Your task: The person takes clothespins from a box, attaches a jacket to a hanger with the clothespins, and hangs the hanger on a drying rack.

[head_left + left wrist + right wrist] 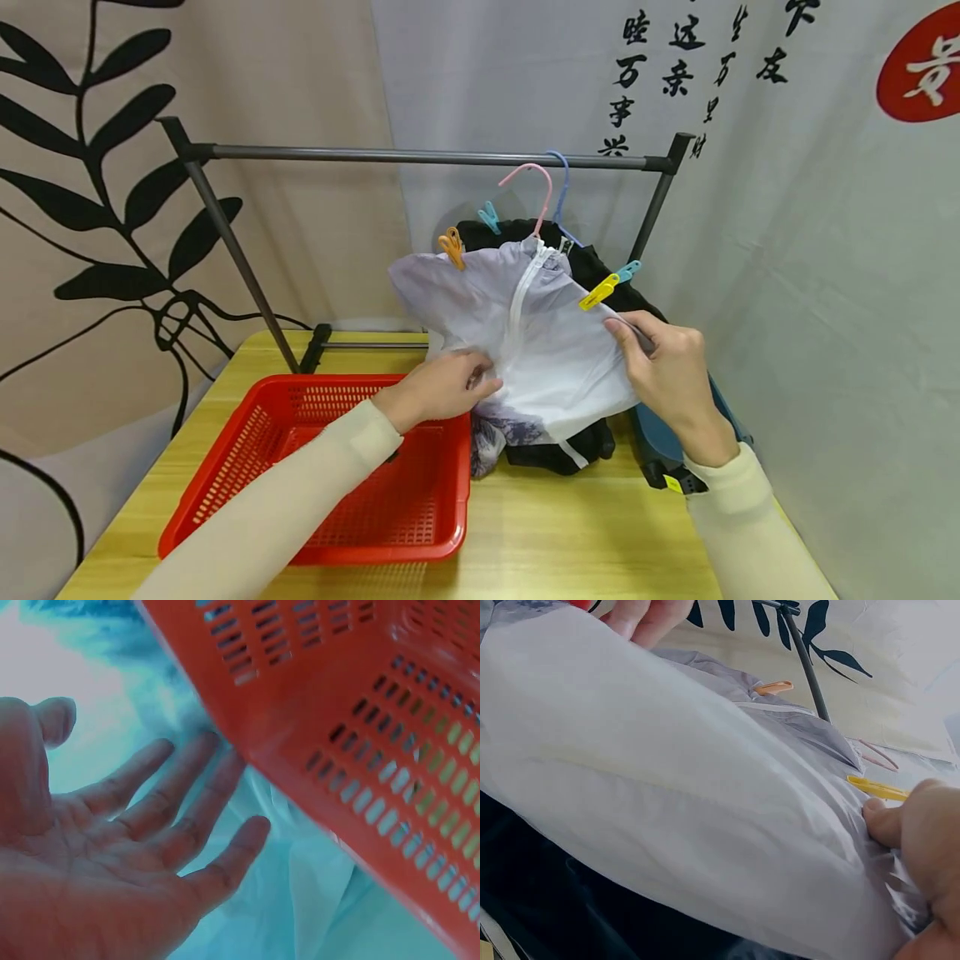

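A pale lavender-white zip jacket (558,367) is on a pink hanger (546,204), whose hook appears just below the rail. An orange clothespin (452,247) clips one shoulder and a yellow clothespin (598,292) the other. My right hand (667,371) pinches the jacket's edge below the yellow clothespin, thumb in front. My left hand (442,385) is at the jacket's lower left side; its fingers (161,802) are spread and loosely bent, holding nothing. Behind hangs a black garment (592,267) on a blue hanger (562,187), with light-blue clothespins (489,217).
A grey metal rack (390,155) stands on the wooden table (570,542). At front left, a red plastic basket (450,546) lies under my left forearm. A dark blue case-like object (660,442) sits at the right, partly behind my right wrist. Printed curtains (810,250) surround the table.
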Demonstrator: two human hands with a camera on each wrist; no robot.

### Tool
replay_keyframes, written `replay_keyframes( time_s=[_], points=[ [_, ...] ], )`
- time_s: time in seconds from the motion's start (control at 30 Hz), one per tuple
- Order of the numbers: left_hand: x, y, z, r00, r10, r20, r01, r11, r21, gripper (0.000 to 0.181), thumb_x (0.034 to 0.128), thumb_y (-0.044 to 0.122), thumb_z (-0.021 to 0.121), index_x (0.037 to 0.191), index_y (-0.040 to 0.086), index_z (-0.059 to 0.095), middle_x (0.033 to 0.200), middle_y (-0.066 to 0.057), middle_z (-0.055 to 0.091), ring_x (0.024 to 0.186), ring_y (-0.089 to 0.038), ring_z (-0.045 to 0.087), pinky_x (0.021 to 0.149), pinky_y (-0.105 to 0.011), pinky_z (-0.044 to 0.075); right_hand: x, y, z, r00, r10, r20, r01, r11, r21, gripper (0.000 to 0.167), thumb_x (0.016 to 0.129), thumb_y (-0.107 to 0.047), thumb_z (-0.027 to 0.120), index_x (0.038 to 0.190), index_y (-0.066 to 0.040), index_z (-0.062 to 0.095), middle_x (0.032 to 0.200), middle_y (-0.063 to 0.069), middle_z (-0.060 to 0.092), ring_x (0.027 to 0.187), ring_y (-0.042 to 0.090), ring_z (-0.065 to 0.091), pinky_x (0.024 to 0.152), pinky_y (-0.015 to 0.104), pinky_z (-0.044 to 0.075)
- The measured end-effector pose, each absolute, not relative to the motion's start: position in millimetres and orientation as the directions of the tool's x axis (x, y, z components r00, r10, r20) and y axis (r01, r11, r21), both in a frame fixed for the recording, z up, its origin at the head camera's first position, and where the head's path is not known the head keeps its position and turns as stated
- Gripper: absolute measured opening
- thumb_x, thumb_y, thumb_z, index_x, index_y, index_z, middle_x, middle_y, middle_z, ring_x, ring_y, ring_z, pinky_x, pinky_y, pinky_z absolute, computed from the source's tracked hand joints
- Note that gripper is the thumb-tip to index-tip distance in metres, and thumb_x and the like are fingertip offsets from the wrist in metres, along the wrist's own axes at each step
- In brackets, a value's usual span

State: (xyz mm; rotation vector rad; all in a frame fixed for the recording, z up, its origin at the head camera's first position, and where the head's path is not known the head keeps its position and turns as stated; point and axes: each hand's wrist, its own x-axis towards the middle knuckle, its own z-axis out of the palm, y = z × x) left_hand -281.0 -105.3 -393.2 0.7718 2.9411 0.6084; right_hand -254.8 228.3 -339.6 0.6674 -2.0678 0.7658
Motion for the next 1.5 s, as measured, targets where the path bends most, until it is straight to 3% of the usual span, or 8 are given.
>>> replay_keyframes(
  time_s=[0.23,0.33,0.43,0.67,0.97,1.23,1.5],
  points=[
    [-282,-132,-384,-0.889,0.431,0.157,0.455,0.790,0.411,0.033,0.1170,0.040,0.072,0.132,0.013,0.081,0.115,-0.004,0.086,0.104,-0.022,0.081,0.101,-0.048,0.069,-254,229,-339,-0.525,-0.185,0.831,-0.678,0.680,-0.278,0.007,0.102,-0.004,0.089,0.105,0.003,0.087,0.088,0.017,0.087,0.061,0.025,0.073,0.062,0.016,0.046],
    [-282,-148,-380,-0.883,0.395,0.254,0.468,0.781,0.414,0.024,0.1157,0.033,0.075,0.118,0.011,0.083,0.100,-0.002,0.084,0.091,-0.019,0.078,0.090,-0.044,0.069,-253,229,-339,-0.524,-0.186,0.831,-0.680,0.680,-0.276,0.008,0.102,-0.004,0.089,0.105,0.003,0.087,0.087,0.016,0.087,0.060,0.023,0.071,0.060,0.016,0.045],
    [-283,-169,-375,-0.882,0.322,0.344,0.451,0.786,0.422,0.020,0.1153,0.029,0.075,0.113,0.010,0.083,0.098,-0.004,0.083,0.089,-0.022,0.078,0.085,-0.045,0.068,-253,228,-340,-0.525,-0.187,0.830,-0.680,0.679,-0.277,0.008,0.102,-0.004,0.089,0.105,0.003,0.087,0.087,0.016,0.086,0.060,0.023,0.071,0.060,0.016,0.046],
    [-287,-220,-358,-0.862,0.124,0.491,0.385,0.790,0.477,0.025,0.1202,0.027,0.065,0.126,0.008,0.080,0.119,-0.014,0.085,0.110,-0.037,0.081,0.096,-0.058,0.066,-252,228,-339,-0.529,-0.183,0.829,-0.675,0.683,-0.279,0.008,0.102,-0.004,0.089,0.104,0.003,0.086,0.087,0.017,0.086,0.061,0.023,0.072,0.060,0.016,0.046],
    [-289,-271,-344,-0.704,-0.081,0.705,0.368,0.808,0.460,0.027,0.1171,0.015,0.067,0.137,-0.001,0.073,0.134,-0.024,0.076,0.118,-0.045,0.074,0.098,-0.057,0.056,-250,226,-339,-0.543,-0.184,0.819,-0.678,0.672,-0.298,0.008,0.103,-0.004,0.088,0.106,0.003,0.086,0.089,0.016,0.087,0.063,0.023,0.073,0.062,0.014,0.046],
    [-288,-307,-343,-0.663,-0.285,0.692,0.226,0.805,0.548,0.040,0.1183,0.021,0.065,0.153,0.000,0.061,0.149,-0.028,0.061,0.130,-0.048,0.065,0.103,-0.058,0.050,-248,226,-340,-0.557,-0.181,0.810,-0.672,0.671,-0.313,0.007,0.103,-0.003,0.087,0.106,0.003,0.086,0.090,0.017,0.087,0.065,0.025,0.076,0.064,0.010,0.048],
    [-296,-338,-338,-0.617,-0.474,0.628,0.103,0.742,0.662,0.056,0.1185,0.025,0.065,0.168,0.009,0.043,0.162,-0.022,0.050,0.139,-0.037,0.059,0.107,-0.044,0.047,-249,226,-340,-0.549,-0.190,0.814,-0.679,0.670,-0.301,0.007,0.102,-0.003,0.088,0.106,0.003,0.086,0.090,0.017,0.087,0.064,0.024,0.076,0.062,0.012,0.049]
  ],
)
